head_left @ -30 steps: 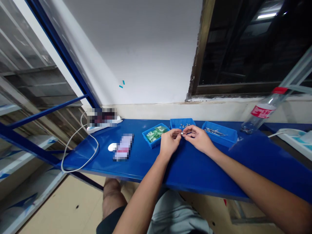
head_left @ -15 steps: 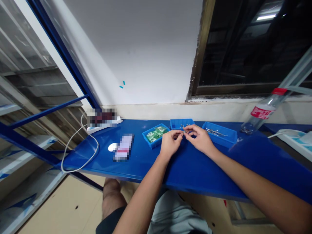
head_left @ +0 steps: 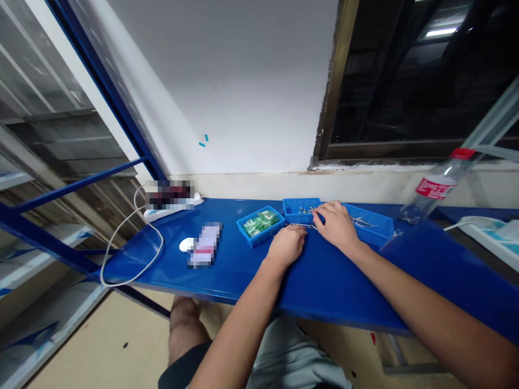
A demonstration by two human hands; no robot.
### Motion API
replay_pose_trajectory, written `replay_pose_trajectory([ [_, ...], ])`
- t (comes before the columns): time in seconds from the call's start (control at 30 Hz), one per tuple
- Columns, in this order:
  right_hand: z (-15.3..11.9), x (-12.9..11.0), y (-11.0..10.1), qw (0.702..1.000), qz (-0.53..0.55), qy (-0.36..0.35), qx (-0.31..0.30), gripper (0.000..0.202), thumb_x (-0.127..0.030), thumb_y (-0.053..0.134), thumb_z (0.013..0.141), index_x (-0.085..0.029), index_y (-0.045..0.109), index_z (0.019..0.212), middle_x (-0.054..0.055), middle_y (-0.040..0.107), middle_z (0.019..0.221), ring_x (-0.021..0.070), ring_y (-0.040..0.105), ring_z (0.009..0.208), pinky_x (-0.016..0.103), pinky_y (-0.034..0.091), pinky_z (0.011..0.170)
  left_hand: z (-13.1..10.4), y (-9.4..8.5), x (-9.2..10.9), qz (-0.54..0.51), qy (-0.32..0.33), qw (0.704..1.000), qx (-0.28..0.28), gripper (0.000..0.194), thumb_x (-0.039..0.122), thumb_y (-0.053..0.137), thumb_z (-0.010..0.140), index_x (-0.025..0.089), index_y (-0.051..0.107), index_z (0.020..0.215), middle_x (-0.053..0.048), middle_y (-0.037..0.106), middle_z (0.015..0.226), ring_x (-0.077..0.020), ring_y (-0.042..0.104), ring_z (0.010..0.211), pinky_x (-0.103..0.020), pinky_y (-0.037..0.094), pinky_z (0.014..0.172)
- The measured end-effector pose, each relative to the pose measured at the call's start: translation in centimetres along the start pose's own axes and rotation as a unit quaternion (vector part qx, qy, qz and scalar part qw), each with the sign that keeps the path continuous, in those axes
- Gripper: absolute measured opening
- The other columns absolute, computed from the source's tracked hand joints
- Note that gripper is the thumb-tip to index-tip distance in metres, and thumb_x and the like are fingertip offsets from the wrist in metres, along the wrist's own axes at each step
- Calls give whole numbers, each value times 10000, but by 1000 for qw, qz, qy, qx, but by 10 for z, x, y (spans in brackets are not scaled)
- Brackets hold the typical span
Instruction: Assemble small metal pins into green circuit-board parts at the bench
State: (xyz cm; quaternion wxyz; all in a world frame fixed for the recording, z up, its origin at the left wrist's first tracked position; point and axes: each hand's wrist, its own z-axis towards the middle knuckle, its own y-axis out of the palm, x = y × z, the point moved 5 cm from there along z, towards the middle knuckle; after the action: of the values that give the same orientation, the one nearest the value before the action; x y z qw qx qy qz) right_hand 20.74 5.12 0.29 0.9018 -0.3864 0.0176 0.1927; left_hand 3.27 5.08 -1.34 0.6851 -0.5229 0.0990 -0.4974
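My left hand (head_left: 287, 244) rests low over the blue table, its fingers curled beside several thin metal parts (head_left: 302, 225); whether it grips one is hidden. My right hand (head_left: 334, 224) is at the near right corner of the middle blue bin (head_left: 302, 217), fingers bent and pressed together around something too small to name. Small metal pieces lie in that bin. Left of my hands, another blue bin (head_left: 253, 242) holds green and white packets (head_left: 259, 222). The right blue bin (head_left: 381, 233) has thin metal rods (head_left: 363, 222) in it, partly behind my right hand.
A clear bottle with red cap (head_left: 433, 188) stands at the back right. On the left are a blurred phone (head_left: 206, 245), a white round object (head_left: 186, 245), a white cable (head_left: 163, 246) and a power strip (head_left: 174, 208). A wall (head_left: 243, 108) rises behind the table (head_left: 332, 286).
My hands, together before, are now apart: the left has turned palm down and lowered, the right has moved slightly right. Thin metal parts now show between them on the table.
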Motion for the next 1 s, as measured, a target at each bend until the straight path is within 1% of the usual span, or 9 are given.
replay_pose_trajectory([
  [0.1,-1,-7,-4,1000,17,8,6,194,-278,584,997,-248,759,1075,120,751,1103,373,572,1130,559,458,976,1,-3,-2,4,-30,1000,-4,285,68,579,935,204,795,1060,-84,803,1117,-235,750,1056,-351,576,1020],
  [0.23,-1,-19,-11,996,87,-16,14,183,-273,600,994,-251,752,1093,116,726,1121,348,573,1156,540,483,1029,1,-7,-4,7,-45,999,7,278,46,591,914,193,787,1045,-79,800,1077,-232,751,993,-329,588,950],
  [0.4,-2,-32,-13,984,173,-33,-12,159,-268,595,997,-268,741,1059,107,715,1088,322,617,1125,520,524,1020,0,-9,-6,7,-51,998,38,294,40,583,912,182,772,1087,-91,793,1088,-238,746,1009,-342,584,965],
  [0.53,-3,-35,-11,978,204,-30,-29,155,-278,578,1005,-269,729,1036,96,728,1070,306,650,1088,514,529,1012,0,-12,-7,-10,-59,996,60,294,30,570,914,182,764,1074,-91,788,1072,-241,748,1000,-358,591,963],
  [0.6,-4,-35,-10,976,216,-15,-36,149,-285,578,1003,-271,722,1040,91,729,1057,298,663,1046,489,557,947,1,-16,-6,-41,-67,993,92,296,22,580,909,190,757,1076,-86,786,1079,-231,746,1002,-363,593,975],
  [0.73,-6,-33,-7,963,258,33,-64,141,-325,604,986,-267,709,1059,78,723,1019,244,681,833,396,591,720,0,-23,-8,-160,-95,969,164,245,25,632,889,187,728,1044,-72,770,1064,-197,750,960,-339,632,919],
  [0.83,-7,-34,-4,950,299,47,-72,140,-347,617,976,-264,707,1046,72,732,1037,227,703,817,383,610,724,0,-23,-10,-242,-108,946,185,189,53,654,899,180,699,1032,-77,757,1065,-188,762,970,-321,651,887],
  [0.93,-8,-32,0,937,335,73,-64,131,-358,648,953,-258,711,1010,70,744,1040,226,725,833,397,631,764,1,-20,-12,-300,-116,929,184,192,61,646,919,177,682,1068,-93,756,1106,-192,775,1010,-316,656,894],
  [1.0,-8,-29,3,926,359,98,-61,142,-369,681,925,-251,713,997,71,754,1022,223,732,821,395,642,752,1,-19,-12,-322,-123,921,181,203,50,644,917,174,680,1074,-100,757,1123,-195,781,1027,-312,659,897],
])
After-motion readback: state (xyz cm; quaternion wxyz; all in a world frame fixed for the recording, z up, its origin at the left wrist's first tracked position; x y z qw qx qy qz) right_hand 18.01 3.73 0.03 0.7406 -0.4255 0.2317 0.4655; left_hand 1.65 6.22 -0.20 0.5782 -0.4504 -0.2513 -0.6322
